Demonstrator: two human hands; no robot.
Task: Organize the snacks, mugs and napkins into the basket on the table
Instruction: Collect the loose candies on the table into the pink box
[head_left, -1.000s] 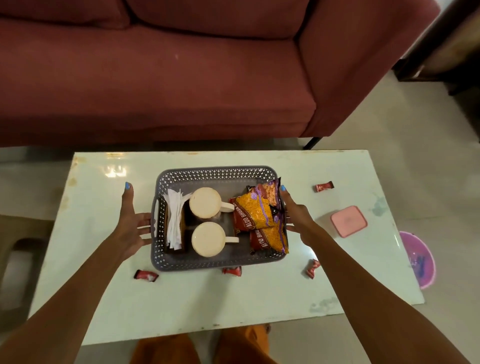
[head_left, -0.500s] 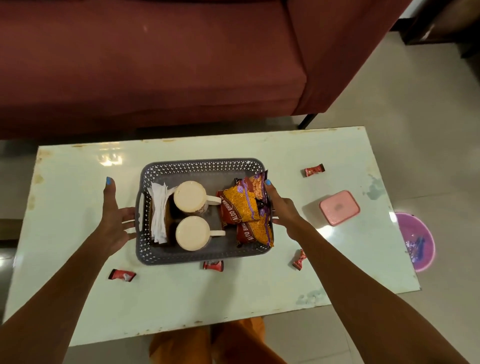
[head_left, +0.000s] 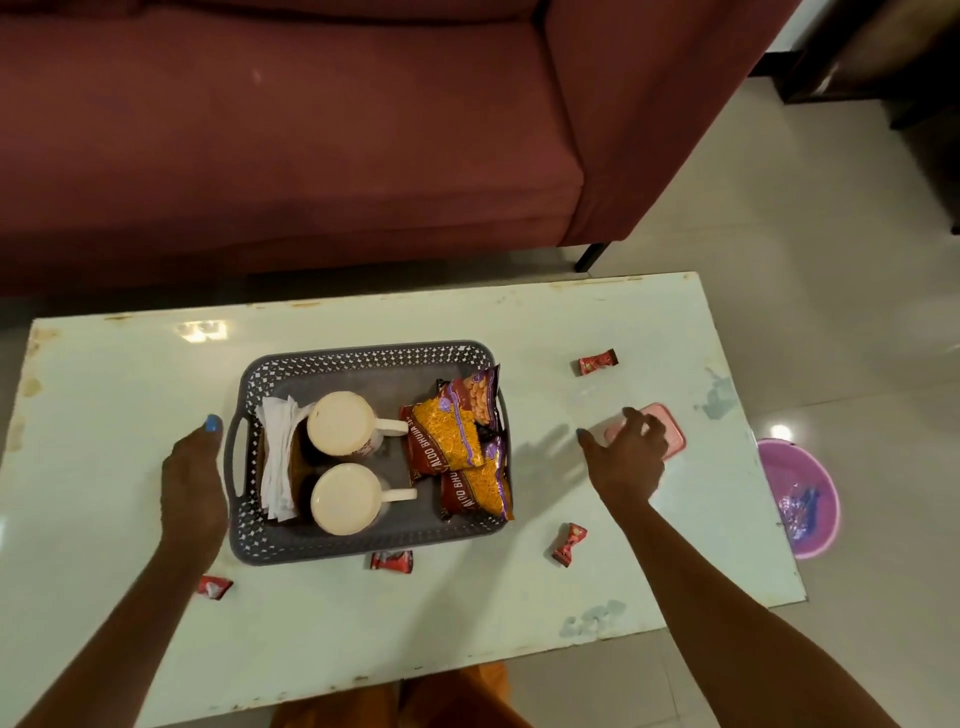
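The right hand (head_left: 626, 457) is leaving the basket (head_left: 363, 543) now. A second ago it was pressed against the snack packets (head_left: 457, 447) at the basket's right wall, and now it is reaching out over the pink box (head_left: 672, 441), fingers loosely spread and holding nothing. The left hand (head_left: 195, 488) is staying put against the basket's left handle, fingers straight, steadying rather than gripping. Inside, the napkins (head_left: 278, 457) are standing at the left, the two mugs (head_left: 343, 462) are sitting in the middle and the packets are leaning at the right. So the main load looks settled. Still out on the desk (head_left: 130, 395) are four small red candies (head_left: 597, 361), so I judge the gathering is not quite finished.
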